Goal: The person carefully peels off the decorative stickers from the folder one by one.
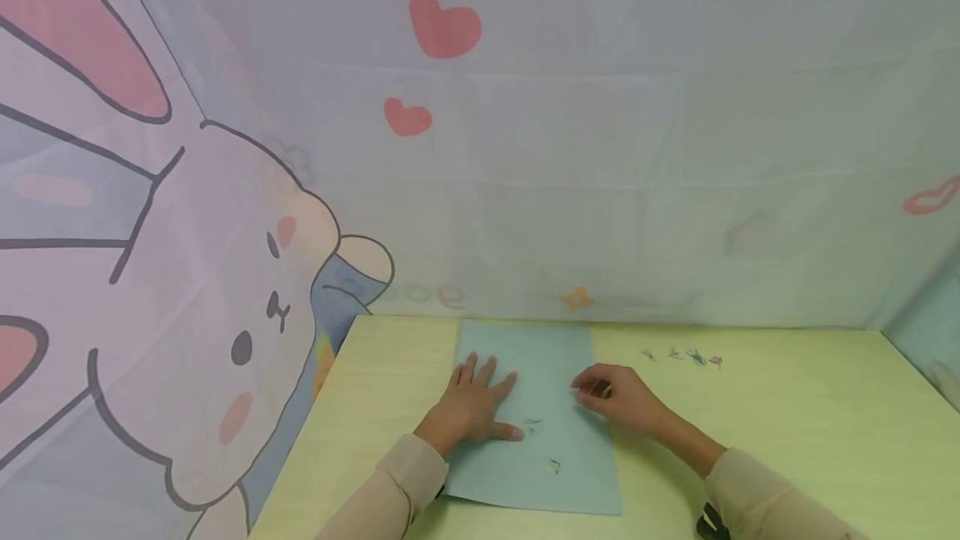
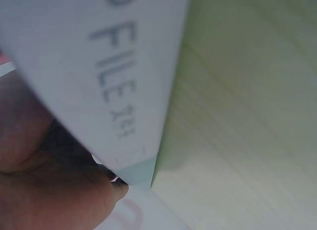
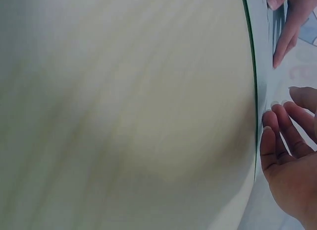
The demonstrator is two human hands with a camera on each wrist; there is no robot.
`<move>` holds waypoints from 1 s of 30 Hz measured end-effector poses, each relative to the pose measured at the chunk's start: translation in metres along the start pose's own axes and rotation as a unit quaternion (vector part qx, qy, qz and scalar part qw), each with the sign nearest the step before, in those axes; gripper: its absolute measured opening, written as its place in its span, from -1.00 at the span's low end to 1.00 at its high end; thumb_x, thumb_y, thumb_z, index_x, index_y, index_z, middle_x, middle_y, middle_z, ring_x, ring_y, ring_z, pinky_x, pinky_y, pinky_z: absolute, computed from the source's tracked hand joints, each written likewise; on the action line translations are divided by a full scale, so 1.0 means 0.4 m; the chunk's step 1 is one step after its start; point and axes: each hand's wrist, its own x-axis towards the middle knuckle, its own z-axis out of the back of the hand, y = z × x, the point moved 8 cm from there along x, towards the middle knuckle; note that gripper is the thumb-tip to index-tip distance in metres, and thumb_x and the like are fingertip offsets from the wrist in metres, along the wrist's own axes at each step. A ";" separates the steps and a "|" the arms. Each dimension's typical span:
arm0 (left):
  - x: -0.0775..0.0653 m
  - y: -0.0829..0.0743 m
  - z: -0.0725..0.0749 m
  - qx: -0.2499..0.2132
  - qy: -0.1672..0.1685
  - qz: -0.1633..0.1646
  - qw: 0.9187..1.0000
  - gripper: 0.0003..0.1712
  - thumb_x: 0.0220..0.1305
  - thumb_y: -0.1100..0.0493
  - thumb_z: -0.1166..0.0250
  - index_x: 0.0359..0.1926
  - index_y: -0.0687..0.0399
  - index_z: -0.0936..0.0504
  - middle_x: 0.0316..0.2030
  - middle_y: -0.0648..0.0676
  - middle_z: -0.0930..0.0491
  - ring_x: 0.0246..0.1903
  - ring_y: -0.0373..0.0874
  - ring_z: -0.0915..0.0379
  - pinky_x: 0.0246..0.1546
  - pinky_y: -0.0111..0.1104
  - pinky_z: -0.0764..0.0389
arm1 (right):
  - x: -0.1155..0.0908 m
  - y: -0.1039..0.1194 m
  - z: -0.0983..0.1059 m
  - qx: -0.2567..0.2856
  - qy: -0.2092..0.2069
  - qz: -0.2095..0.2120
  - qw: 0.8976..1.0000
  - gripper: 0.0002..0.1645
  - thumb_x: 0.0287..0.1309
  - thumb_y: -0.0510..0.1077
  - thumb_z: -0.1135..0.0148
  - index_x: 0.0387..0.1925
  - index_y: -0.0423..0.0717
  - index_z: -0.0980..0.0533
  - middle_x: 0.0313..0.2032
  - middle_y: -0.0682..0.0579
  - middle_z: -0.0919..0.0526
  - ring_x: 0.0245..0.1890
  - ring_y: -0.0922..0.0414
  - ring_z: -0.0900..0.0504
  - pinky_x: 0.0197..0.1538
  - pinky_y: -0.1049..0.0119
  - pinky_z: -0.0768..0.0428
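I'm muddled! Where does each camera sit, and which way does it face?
On the head: looks forward and down at the table and blue folder; left hand, right hand and sleeves show.
On the left wrist: faces a surface lettered FILE; part of that hand shows.
On the right wrist: looks across the table; both hands show.
Head and right wrist share both hands.

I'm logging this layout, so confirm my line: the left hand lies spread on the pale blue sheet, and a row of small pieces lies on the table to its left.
Wrong side: the head view shows the row of small pieces on the table to the sheet's right.
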 end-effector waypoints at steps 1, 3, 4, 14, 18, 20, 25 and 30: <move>0.000 0.000 0.000 -0.001 -0.001 0.000 1.000 0.09 0.28 -0.49 -0.34 0.67 -0.19 -0.22 0.66 0.20 -0.03 0.64 0.33 0.22 0.58 0.14 0.01 | 0.001 0.003 -0.004 0.002 0.001 0.003 1.000 -0.84 0.36 -0.22 -0.42 -0.07 -0.17 -0.73 -0.19 0.11 -0.75 -0.23 0.22 -0.68 -0.15 0.31 -0.68; 0.000 -0.001 0.001 -0.002 -0.002 0.000 1.000 0.09 0.28 -0.49 -0.34 0.67 -0.19 -0.22 0.66 0.20 -0.03 0.64 0.32 0.22 0.58 0.13 0.01 | 0.003 0.009 -0.012 0.006 0.003 0.010 1.000 -0.84 0.35 -0.22 -0.43 -0.08 -0.17 -0.73 -0.19 0.11 -0.75 -0.23 0.22 -0.67 -0.14 0.31 -0.68; -0.001 -0.002 0.002 -0.002 -0.002 0.000 1.000 0.09 0.28 -0.50 -0.33 0.67 -0.19 -0.22 0.66 0.20 -0.03 0.64 0.32 0.22 0.58 0.13 0.00 | 0.003 0.013 -0.017 0.006 0.004 0.013 1.000 -0.84 0.35 -0.22 -0.43 -0.08 -0.17 -0.74 -0.19 0.11 -0.75 -0.23 0.24 -0.67 -0.14 0.31 -0.68; 0.001 -0.001 0.002 -0.004 -0.003 0.001 1.000 0.10 0.27 -0.50 -0.34 0.67 -0.19 -0.22 0.67 0.20 -0.02 0.65 0.32 0.23 0.58 0.14 0.02 | 0.011 0.056 -0.068 0.019 0.034 0.034 0.999 -0.82 0.30 -0.23 -0.48 -0.09 -0.19 -0.73 -0.20 0.09 -0.76 -0.22 0.23 -0.67 -0.12 0.32 -0.67; -0.001 -0.001 0.000 -0.007 0.000 0.000 1.000 0.10 0.27 -0.50 -0.34 0.67 -0.19 -0.22 0.67 0.20 -0.01 0.65 0.32 0.25 0.59 0.14 0.03 | 0.011 0.079 -0.088 0.007 0.037 0.063 0.997 -0.80 0.25 -0.28 -0.50 -0.09 -0.20 -0.73 -0.21 0.05 -0.74 -0.25 0.24 -0.63 -0.16 0.34 -0.64; -0.001 0.000 -0.002 -0.006 0.000 -0.001 1.000 0.10 0.27 -0.51 -0.33 0.67 -0.19 -0.22 0.67 0.20 -0.01 0.65 0.32 0.25 0.59 0.14 0.04 | 0.011 0.089 -0.097 -0.005 0.039 0.073 0.997 -0.79 0.22 -0.28 -0.51 -0.10 -0.18 -0.74 -0.21 0.06 -0.72 -0.26 0.24 -0.59 -0.18 0.34 -0.61; -0.001 0.002 -0.004 0.001 0.000 -0.004 1.000 0.11 0.27 -0.52 -0.32 0.68 -0.20 -0.21 0.67 0.19 -0.02 0.65 0.32 0.24 0.59 0.13 0.03 | 0.008 0.121 -0.123 -0.074 0.045 0.110 0.990 -0.81 0.18 -0.23 -0.53 -0.14 -0.11 -0.76 -0.20 0.12 -0.65 -0.22 0.23 -0.56 -0.13 0.27 -0.59; -0.002 0.003 -0.007 0.003 -0.002 -0.007 1.000 0.11 0.27 -0.53 -0.32 0.68 -0.19 -0.21 0.67 0.20 -0.02 0.64 0.32 0.23 0.58 0.14 0.02 | 0.008 0.144 -0.148 -0.140 0.056 0.113 0.982 -0.81 0.19 -0.22 -0.53 -0.14 -0.08 -0.76 -0.19 0.16 -0.61 -0.19 0.23 -0.57 -0.06 0.20 -0.63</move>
